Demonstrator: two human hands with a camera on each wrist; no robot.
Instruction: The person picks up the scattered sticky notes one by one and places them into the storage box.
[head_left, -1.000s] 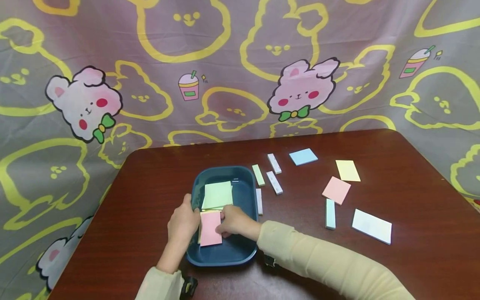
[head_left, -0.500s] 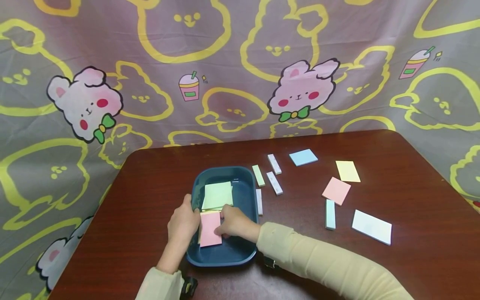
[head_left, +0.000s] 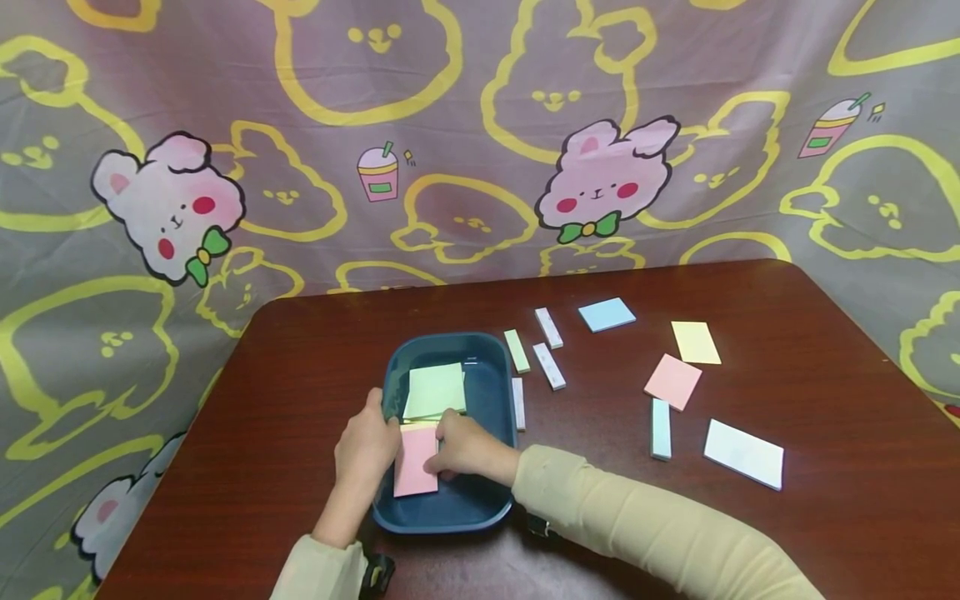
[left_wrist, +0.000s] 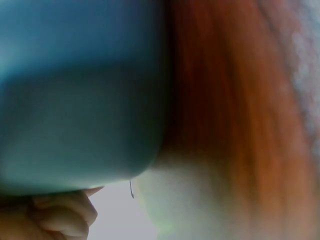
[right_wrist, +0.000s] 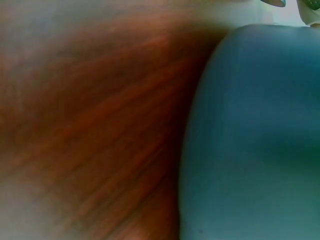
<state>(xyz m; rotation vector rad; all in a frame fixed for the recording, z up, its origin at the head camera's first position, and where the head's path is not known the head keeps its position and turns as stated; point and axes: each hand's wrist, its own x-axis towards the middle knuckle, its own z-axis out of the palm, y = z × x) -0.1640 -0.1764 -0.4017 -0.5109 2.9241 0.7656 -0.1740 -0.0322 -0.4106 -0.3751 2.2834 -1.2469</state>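
A dark blue tray (head_left: 480, 504) sits on the table, its left rim held by my left hand (head_left: 363, 446). Curled fingers (left_wrist: 65, 215) show at the tray's edge in the left wrist view. Inside the tray, my right hand (head_left: 474, 446) pinches the right edge of a pink sticky note pad (head_left: 414, 468) between thumb and fingers. A sliver of a yellow pad (head_left: 417, 426) shows behind the pink one. Light green sticky note pads (head_left: 435, 390) lie stacked in the tray's far half. In the right wrist view the tray's outer wall (right_wrist: 250, 130) fills the right side.
Right of the tray lie several narrow pads, one a green strip (head_left: 517, 351). Farther right are a blue pad (head_left: 607, 314), a yellow pad (head_left: 696, 342), a pink square pad (head_left: 672, 381), a teal strip (head_left: 660, 428) and a white pad (head_left: 744, 452). A patterned cloth (head_left: 465, 167) hangs behind.
My right hand has shifted the pink pad slightly left and toward me inside the tray. The left hand stays at the rim.
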